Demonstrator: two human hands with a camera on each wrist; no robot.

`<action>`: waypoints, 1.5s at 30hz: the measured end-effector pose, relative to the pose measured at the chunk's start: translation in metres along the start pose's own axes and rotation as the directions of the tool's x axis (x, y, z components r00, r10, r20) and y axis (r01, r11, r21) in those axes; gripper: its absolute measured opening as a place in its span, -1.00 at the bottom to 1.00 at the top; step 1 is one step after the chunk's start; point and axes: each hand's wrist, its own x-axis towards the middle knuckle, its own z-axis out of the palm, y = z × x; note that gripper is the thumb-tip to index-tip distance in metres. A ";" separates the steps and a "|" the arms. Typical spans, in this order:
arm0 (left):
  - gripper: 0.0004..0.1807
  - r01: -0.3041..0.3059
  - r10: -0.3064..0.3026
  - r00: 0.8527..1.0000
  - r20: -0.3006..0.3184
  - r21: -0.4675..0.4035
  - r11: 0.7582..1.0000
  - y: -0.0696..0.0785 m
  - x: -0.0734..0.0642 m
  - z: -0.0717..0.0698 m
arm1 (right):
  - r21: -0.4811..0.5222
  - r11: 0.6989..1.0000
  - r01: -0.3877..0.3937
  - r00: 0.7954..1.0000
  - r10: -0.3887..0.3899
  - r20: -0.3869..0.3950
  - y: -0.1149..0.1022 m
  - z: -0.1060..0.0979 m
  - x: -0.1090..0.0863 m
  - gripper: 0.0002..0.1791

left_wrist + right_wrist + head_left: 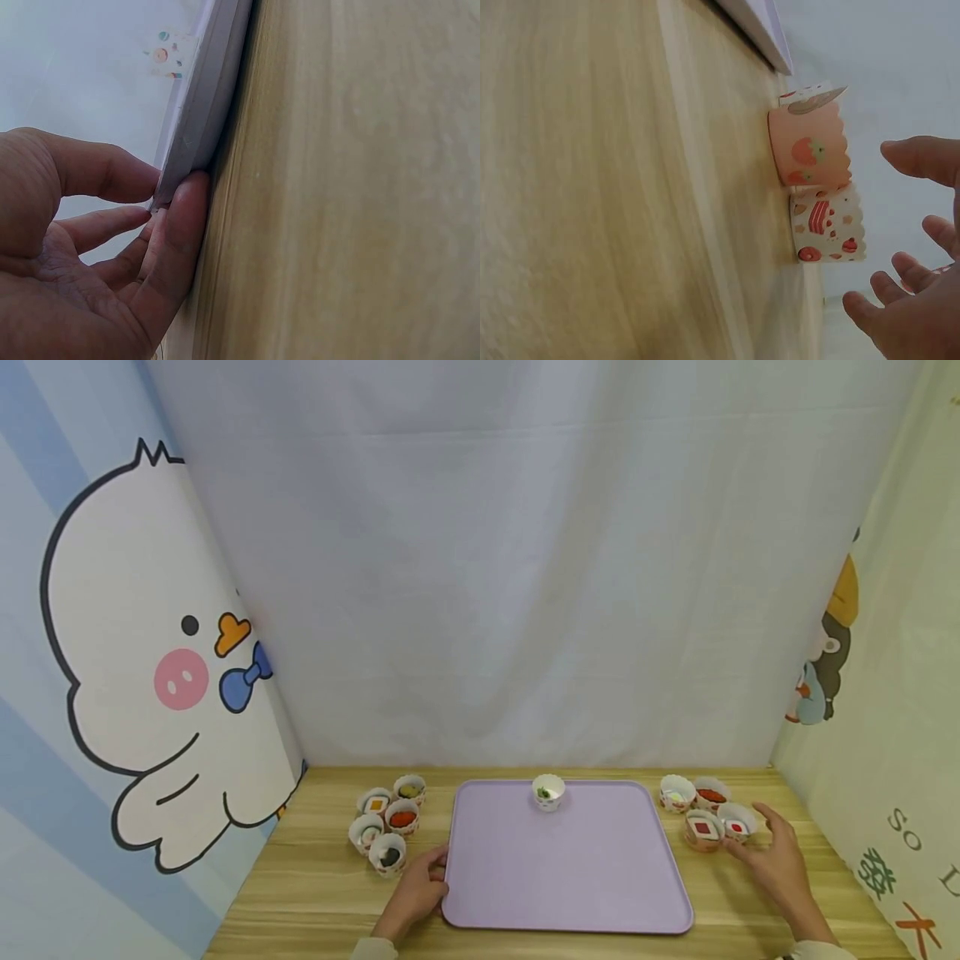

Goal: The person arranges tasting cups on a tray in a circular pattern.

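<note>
A lilac tray [566, 868] lies on the wooden table, and my left hand [417, 888] pinches its left rim. In the left wrist view the thumb is on the inner side of the tray's edge [196, 112] and other fingers are on the outer side. My right hand [776, 860] is spread beside a white paper cup [737, 823] with something red in it, at the right. From the right wrist view, the fingers [904, 289] stand apart from a pink strawberry-print cup [808, 146] and a white cake-print cup [829, 225].
One paper cup [548, 792] with green and white contents stands at the tray's far edge. Left of the tray is a cluster of several filled cups [402, 817]. More cups [677, 794] stand by the right hand. A pale curtain [525, 610] hangs behind the table.
</note>
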 end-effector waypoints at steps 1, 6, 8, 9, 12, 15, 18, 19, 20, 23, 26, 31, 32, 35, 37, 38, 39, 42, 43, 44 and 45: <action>-0.21 -0.002 0.002 1.000 0.002 -0.004 1.000 0.000 0.000 0.000 | 0.001 1.000 -0.009 1.000 0.009 0.007 0.002 0.000 0.001 -0.04; -0.21 0.000 0.000 1.000 0.007 -0.007 1.000 0.000 -0.001 0.000 | 0.041 0.998 -0.053 0.996 0.050 0.067 0.010 0.001 0.008 0.00; -0.21 0.002 -0.002 1.000 0.008 -0.006 1.000 0.001 -0.001 0.000 | 0.077 0.994 -0.079 0.993 0.071 0.097 0.013 0.002 0.010 0.02; -0.21 0.003 -0.003 1.000 0.009 -0.006 1.000 0.001 -0.001 0.000 | 0.093 0.991 -0.093 0.990 0.082 0.111 0.015 0.002 0.011 0.02; -0.21 0.001 -0.001 1.000 0.012 -0.010 1.000 0.001 -0.002 0.000 | 0.156 0.980 -0.123 0.985 0.101 0.140 0.020 0.004 0.013 0.03; -0.21 0.005 -0.005 1.000 0.012 -0.011 1.000 0.000 -0.001 0.000 | 0.200 0.971 -0.129 0.984 0.101 0.146 0.023 0.007 0.015 0.02; -0.21 0.006 -0.006 1.000 0.009 -0.008 1.000 0.001 0.000 -0.001 | 0.231 0.966 -0.119 0.987 0.089 0.133 0.023 0.009 0.017 0.01; -0.20 0.008 -0.008 1.000 0.009 -0.009 1.000 0.001 0.000 -0.001 | 0.227 0.967 -0.119 0.988 0.091 0.128 0.023 0.010 0.018 0.00; -0.20 0.007 -0.007 1.000 0.008 -0.010 1.000 0.001 0.000 -0.001 | 0.228 0.967 -0.118 0.988 0.092 0.121 0.023 0.011 0.019 0.00; -0.19 0.009 -0.009 1.000 0.007 -0.013 1.000 0.001 0.001 -0.001 | 0.230 0.965 -0.122 0.989 0.100 0.108 0.024 0.012 0.021 -0.03; -0.20 -0.001 0.001 1.000 0.008 -0.013 1.000 0.001 0.001 -0.002 | 0.244 0.960 -0.139 0.987 0.116 0.110 0.027 0.014 0.024 -0.04; -0.20 0.007 -0.007 1.000 0.006 -0.012 1.000 0.002 0.001 -0.001 | 0.232 0.958 -0.169 0.982 0.143 0.125 0.030 0.015 0.026 -0.02; -0.20 0.008 -0.008 1.000 0.006 -0.012 1.000 0.002 0.001 -0.001 | 0.223 0.960 -0.171 0.982 0.146 0.124 0.030 0.015 0.026 -0.03; -0.20 0.005 -0.005 1.000 0.005 -0.009 1.000 0.002 0.000 -0.001 | 0.209 0.961 -0.182 0.980 0.162 0.112 0.029 0.016 0.027 -0.06; -0.20 0.007 -0.007 1.000 0.003 -0.007 1.000 0.001 0.000 -0.001 | 0.198 0.963 -0.183 0.981 0.167 0.094 0.029 0.016 0.028 -0.09; -0.20 0.006 -0.006 1.000 0.003 -0.008 1.000 0.001 0.000 -0.001 | 0.193 0.964 -0.185 0.982 0.171 0.085 0.028 0.016 0.028 -0.10; -0.20 0.006 -0.006 1.000 0.003 -0.010 1.000 0.001 0.000 0.000 | 0.189 0.964 -0.186 0.982 0.175 0.077 0.028 0.017 0.027 -0.12; -0.20 0.008 -0.008 1.000 0.002 -0.013 1.000 0.002 -0.001 0.000 | 0.180 0.963 -0.200 0.980 0.193 0.054 0.027 0.017 0.027 -0.15; -0.21 0.010 -0.010 1.000 0.001 -0.015 1.000 0.002 -0.001 0.000 | 0.177 0.963 -0.204 0.979 0.199 0.049 0.027 0.017 0.026 -0.16; -0.20 0.010 -0.010 1.000 0.001 -0.016 1.000 0.003 -0.001 0.000 | 0.175 0.962 -0.208 0.978 0.203 0.044 0.027 0.017 0.026 -0.16; -0.21 0.010 -0.010 1.000 -0.001 -0.015 1.000 0.003 -0.001 0.000 | 0.175 0.961 -0.213 0.977 0.209 0.041 0.027 0.017 0.026 -0.16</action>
